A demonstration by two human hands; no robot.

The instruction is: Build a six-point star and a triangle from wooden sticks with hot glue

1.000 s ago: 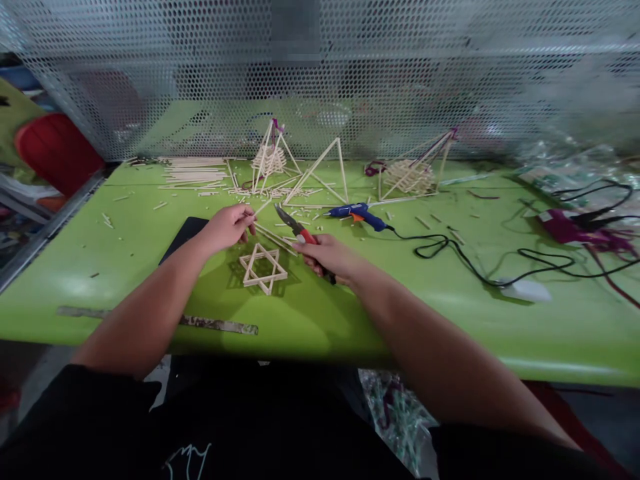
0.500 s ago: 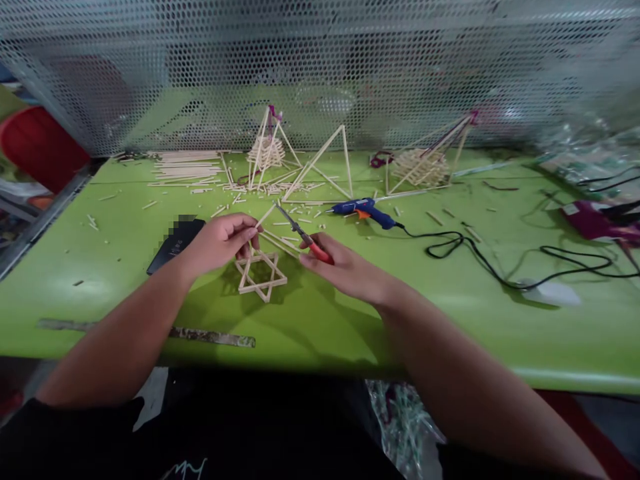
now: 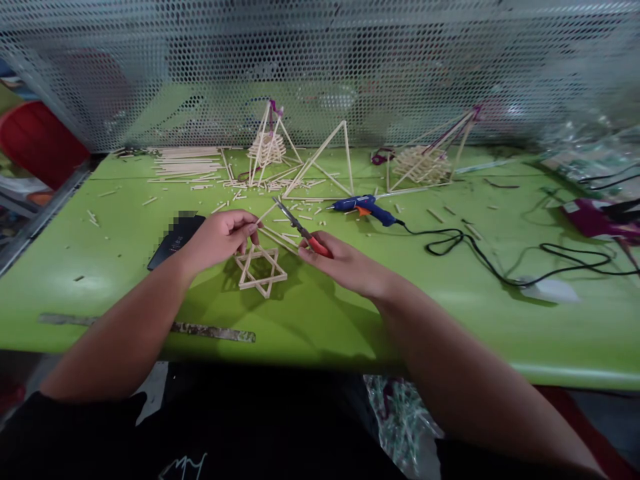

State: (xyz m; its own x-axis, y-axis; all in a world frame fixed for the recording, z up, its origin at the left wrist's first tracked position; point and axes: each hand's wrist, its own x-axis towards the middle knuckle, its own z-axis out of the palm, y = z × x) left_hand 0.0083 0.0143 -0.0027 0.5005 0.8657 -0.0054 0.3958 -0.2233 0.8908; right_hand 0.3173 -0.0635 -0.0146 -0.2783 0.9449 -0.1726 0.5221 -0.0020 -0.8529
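My left hand (image 3: pixel 223 235) pinches a thin wooden stick (image 3: pixel 267 213) that slants up to the right. In my right hand (image 3: pixel 345 263) are red-handled snips (image 3: pixel 296 225), their slim metal jaws pointing up-left and meeting the stick near its far end. Whether the jaws are parted is too small to tell. Just below my left fingers, a six-pointed star (image 3: pixel 263 272) built of layered wooden sticks lies on the green table (image 3: pixel 320 327). A few longer sticks (image 3: pixel 280 239) stretch between the two hands.
A blue glue gun (image 3: pixel 365 207) with a black cord lies right of centre. Stick frames (image 3: pixel 345 157), cut pieces and a stick pile (image 3: pixel 187 162) line the back by a perforated metal screen (image 3: pixel 320 60). A dark box-like item (image 3: pixel 175 241) and a metal strip (image 3: pixel 215 331) lie left.
The snips' tip has shifted slightly left, across the end of the stick. Both hands otherwise keep their holds, and the camera view has tilted slightly.
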